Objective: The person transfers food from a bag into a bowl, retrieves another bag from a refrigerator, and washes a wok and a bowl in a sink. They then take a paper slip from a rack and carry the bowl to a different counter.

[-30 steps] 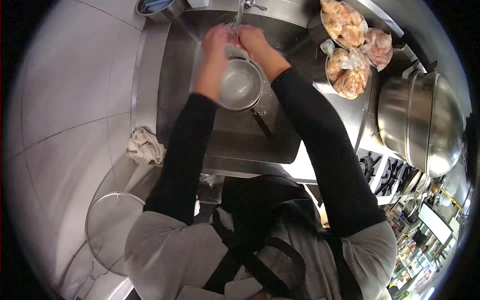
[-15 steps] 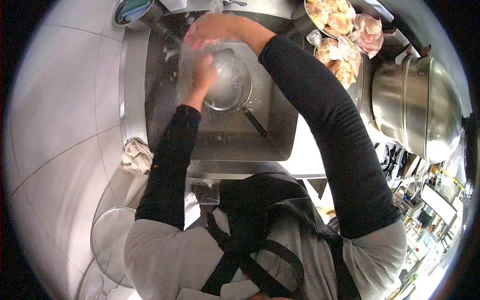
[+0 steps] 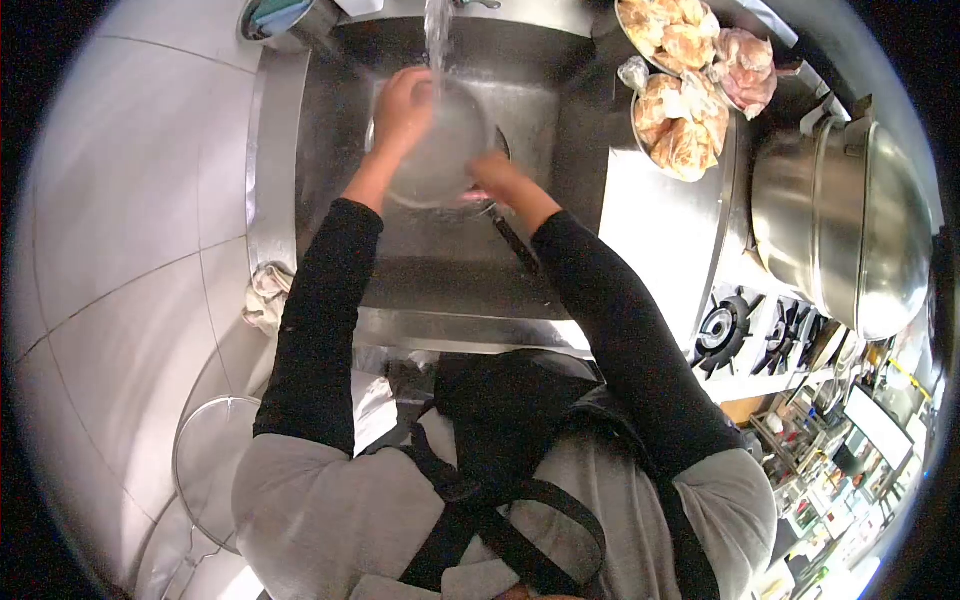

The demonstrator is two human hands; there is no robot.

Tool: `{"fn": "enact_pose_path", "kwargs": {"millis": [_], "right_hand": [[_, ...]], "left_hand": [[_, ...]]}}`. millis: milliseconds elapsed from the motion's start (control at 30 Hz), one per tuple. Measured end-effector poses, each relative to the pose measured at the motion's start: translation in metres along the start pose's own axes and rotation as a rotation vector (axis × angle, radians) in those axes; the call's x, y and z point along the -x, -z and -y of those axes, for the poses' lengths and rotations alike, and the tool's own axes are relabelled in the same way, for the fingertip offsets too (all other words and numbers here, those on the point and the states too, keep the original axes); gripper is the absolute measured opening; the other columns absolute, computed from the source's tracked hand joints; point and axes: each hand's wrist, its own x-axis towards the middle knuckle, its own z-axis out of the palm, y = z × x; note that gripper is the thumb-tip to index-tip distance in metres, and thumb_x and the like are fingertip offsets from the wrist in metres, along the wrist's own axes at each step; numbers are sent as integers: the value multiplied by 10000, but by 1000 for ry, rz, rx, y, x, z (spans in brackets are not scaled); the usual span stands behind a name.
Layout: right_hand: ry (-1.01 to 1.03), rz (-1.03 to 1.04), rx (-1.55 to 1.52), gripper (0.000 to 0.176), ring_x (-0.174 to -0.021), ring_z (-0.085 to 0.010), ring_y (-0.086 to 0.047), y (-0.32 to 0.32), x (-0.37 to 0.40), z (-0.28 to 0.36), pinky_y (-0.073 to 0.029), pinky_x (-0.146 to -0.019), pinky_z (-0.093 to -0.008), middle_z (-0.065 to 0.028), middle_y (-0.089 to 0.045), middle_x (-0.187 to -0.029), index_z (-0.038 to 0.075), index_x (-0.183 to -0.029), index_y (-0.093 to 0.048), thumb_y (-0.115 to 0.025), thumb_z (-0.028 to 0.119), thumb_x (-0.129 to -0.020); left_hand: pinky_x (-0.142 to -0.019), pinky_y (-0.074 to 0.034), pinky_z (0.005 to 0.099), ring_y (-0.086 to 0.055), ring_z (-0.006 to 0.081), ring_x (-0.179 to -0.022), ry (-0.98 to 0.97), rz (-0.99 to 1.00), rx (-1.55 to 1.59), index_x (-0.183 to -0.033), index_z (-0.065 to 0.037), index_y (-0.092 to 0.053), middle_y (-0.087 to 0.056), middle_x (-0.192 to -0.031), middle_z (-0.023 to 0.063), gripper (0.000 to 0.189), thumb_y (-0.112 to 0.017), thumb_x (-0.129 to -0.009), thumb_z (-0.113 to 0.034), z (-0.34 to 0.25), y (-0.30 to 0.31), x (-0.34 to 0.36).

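Observation:
A round metal bowl (image 3: 435, 155) is held up in the sink (image 3: 400, 285), below a stream of running water (image 3: 438, 40). My left hand (image 3: 403, 112) is closed on the bowl's upper left rim. At its lower right edge is my right hand (image 3: 497, 178), its fingers blurred; a bit of pink shows beneath them, too small to name. A black-handled pan (image 3: 515, 245) lies under the bowl, mostly hidden by it.
Bags of food (image 3: 680, 120) sit on the counter right of the sink, beside large steel bowls (image 3: 840, 225). Stove burners (image 3: 725, 325) are at the right. A crumpled cloth (image 3: 268, 298) and a wire strainer (image 3: 220, 470) are at the left, a metal container (image 3: 290, 20) at the upper left.
My right hand has moved down and right from under the tap to the bowl's lower right. My left hand has moved up slightly. The bowl now covers more of the pan.

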Motion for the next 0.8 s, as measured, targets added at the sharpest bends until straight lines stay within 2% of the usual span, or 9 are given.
{"fn": "enact_pose_path", "kwargs": {"millis": [67, 167, 200, 233, 367, 467, 567, 700, 800], "right_hand": [[140, -105, 801, 419, -1069, -352, -603, -27, 16, 13, -577, -687, -413, -277, -516, -1252, -6, -1282, -472, -529, 7, -867], [606, -238, 1503, 508, -1146, -395, -558, -37, 46, 26, -511, -897, -459, -199, -547, -1284, 70, -1324, -478, -542, -25, -830], [604, -239, 1508, 508, -1146, -395, -558, -33, 56, 24, -511, -897, -459, -199, -547, -1284, 70, -1324, -478, -542, -25, -830], [734, -310, 1516, 515, -1166, -380, -547, -23, 70, 23, -474, -945, -465, -175, -555, -1284, 88, -1320, -485, -540, -25, -821], [834, -417, 1313, 579, -1174, -379, -536, 31, 139, 31, -446, -991, -452, -186, -545, -1287, 89, -1324, -477, -560, -32, -765], [905, -528, 1049, 622, -1135, -421, -538, 57, 208, 46, -466, -963, -450, -213, -554, -1243, 42, -1305, -469, -575, -89, -706], [669, -655, 695, 468, -1056, -367, -591, 89, 260, 39, -474, -884, -379, -217, -593, -1154, 10, -1275, -491, -512, -59, -813], [584, -749, 344, 308, -973, -208, -585, 152, 298, -7, -454, -863, -327, -109, -637, -1072, -22, -1236, -511, -531, 90, -950], [590, -830, 265, 283, -973, -100, -532, 197, 323, -47, -435, -853, -276, -48, -629, -1092, -48, -1160, -602, -588, 155, -962]], "left_hand": [[-955, -450, 404, -595, 320, -1084, -235, 97, 69, -1067, -100, -680, -666, -1107, 134, 225, -610, -860, -154, -16, 13, 7], [-967, -438, 353, -612, 251, -1074, 53, 630, 281, -1131, -58, -669, -677, -1128, 109, 297, -513, -981, -262, -23, -3, 11], [-966, -439, 346, -613, 241, -1074, 254, 971, 274, -1136, -51, -670, -683, -1123, 107, 334, -509, -988, -303, -15, -11, 11], [-950, -446, 349, -619, 233, -1050, 44, 917, 282, -1111, -24, -674, -691, -1084, 127, 415, -495, -989, -378, -6, -16, 13], [-870, -476, 407, -648, 267, -968, 923, 503, -3, -1036, -20, -687, -700, -1010, 151, 372, -524, -954, -345, 160, -82, 59], [-925, -466, 402, -516, 248, -1225, 907, 519, 128, -1364, -34, -487, -526, -1367, 148, 442, -451, -989, -264, 162, -66, 165], [-903, -479, 411, -585, 298, -1118, 192, 689, -363, -1266, -96, -583, -625, -1223, 132, 400, -642, -870, -96, 164, -74, 205], [-877, -489, 385, -630, 300, -958, 976, 161, 273, -1116, -18, -641, -690, -1005, 152, 268, -658, -853, -68, 166, -85, 186], [-919, -469, 404, -622, 299, -988, 781, 802, 102, -1142, -1, -631, -667, -1105, 180, 258, -584, -911, -106, 182, -87, 193]]}}
